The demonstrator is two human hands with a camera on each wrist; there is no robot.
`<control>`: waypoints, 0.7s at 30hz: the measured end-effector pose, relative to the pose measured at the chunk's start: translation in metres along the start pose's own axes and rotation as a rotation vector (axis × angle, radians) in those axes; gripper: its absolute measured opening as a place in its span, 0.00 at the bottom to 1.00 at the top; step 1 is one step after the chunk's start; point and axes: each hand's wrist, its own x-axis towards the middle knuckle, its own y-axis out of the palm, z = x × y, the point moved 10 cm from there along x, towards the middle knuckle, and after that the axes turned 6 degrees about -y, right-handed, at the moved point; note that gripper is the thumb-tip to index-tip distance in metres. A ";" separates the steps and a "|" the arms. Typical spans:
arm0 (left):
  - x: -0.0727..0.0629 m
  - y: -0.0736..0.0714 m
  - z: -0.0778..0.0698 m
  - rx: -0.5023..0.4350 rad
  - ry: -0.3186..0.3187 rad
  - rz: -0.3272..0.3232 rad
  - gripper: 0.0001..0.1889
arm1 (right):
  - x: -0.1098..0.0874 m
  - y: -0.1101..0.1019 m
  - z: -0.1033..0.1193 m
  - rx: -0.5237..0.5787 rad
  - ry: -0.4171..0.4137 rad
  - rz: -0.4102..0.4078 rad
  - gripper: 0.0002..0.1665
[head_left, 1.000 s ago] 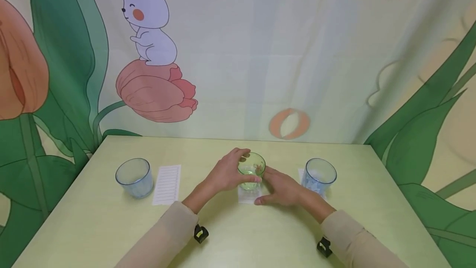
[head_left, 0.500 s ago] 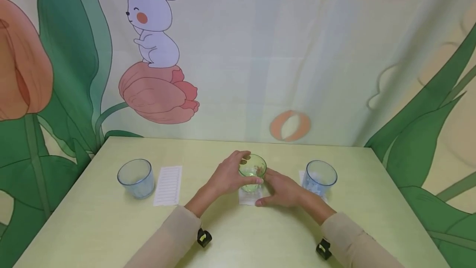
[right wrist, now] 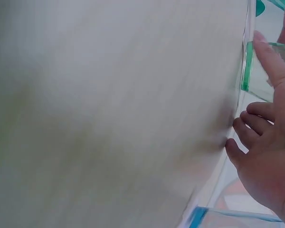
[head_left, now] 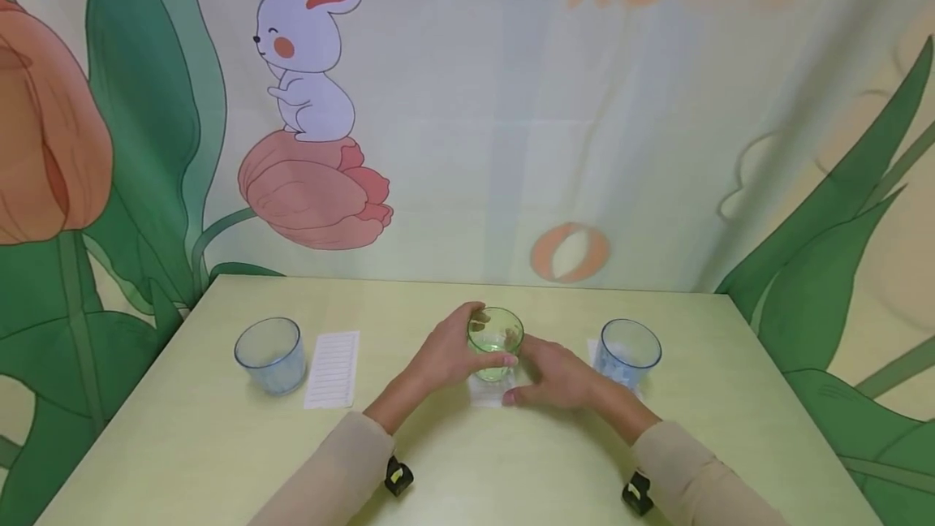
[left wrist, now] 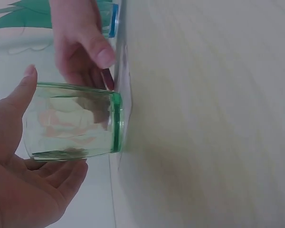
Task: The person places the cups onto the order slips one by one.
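Note:
In the middle of the table a green see-through glass (head_left: 496, 341) stands upright over a white paper slip (head_left: 488, 396). My left hand (head_left: 450, 351) holds this glass from the left, its thumb across the near side and its fingers round the far side; the left wrist view shows the glass (left wrist: 76, 123) between them. On the other side my right hand (head_left: 558, 376) rests low, fingertips close to the glass wall and thumb down by the paper. Loosely bent fingers (right wrist: 254, 121) of that hand show at the tabletop in the right wrist view.
A bluish glass (head_left: 272, 355) stands at the left, with a lined paper slip (head_left: 332, 370) beside it. At the right, another blue glass (head_left: 628, 354) overlaps a slip that it mostly hides. A printed curtain (head_left: 438, 104) hangs behind the table (head_left: 467, 469).
The whole scene sits slightly lower in the head view. Both hands keep their places around the green glass, and it has not visibly moved on the table.

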 end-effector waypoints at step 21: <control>-0.057 -0.094 0.049 -0.032 -0.040 -0.026 0.57 | 0.004 -0.053 0.043 0.041 0.022 -0.167 0.70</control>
